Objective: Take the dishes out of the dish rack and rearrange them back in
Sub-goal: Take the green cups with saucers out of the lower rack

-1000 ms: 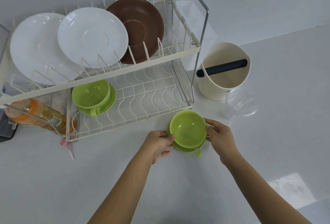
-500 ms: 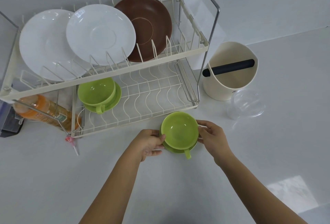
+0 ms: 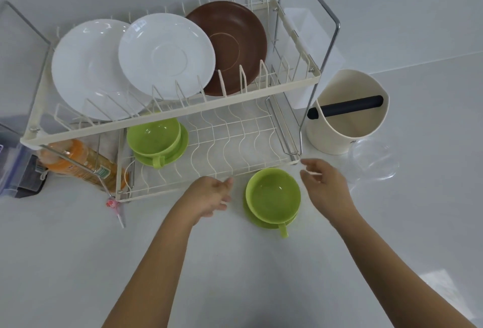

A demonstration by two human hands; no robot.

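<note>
A green cup on its green saucer (image 3: 273, 197) stands on the white counter just in front of the two-tier cream dish rack (image 3: 172, 114). My left hand (image 3: 209, 195) hovers to its left and my right hand (image 3: 324, 183) to its right, both open and off the cup. A second green cup and saucer (image 3: 156, 140) sits on the rack's lower tier at the left. The upper tier holds a large white plate (image 3: 86, 66), a smaller white plate (image 3: 167, 54) and a brown plate (image 3: 235, 42), all standing on edge.
A cream tub with a black bar (image 3: 347, 113) stands right of the rack, with a clear plastic lid (image 3: 373, 161) in front of it. An orange bottle (image 3: 78, 163) lies at the rack's left end beside a clear box (image 3: 15, 168). A pink lollipop (image 3: 115, 208) lies on the counter.
Both hands have let go of the green cup and saucer, which now rest on the counter. The hands have spread apart and lifted slightly toward the rack.
</note>
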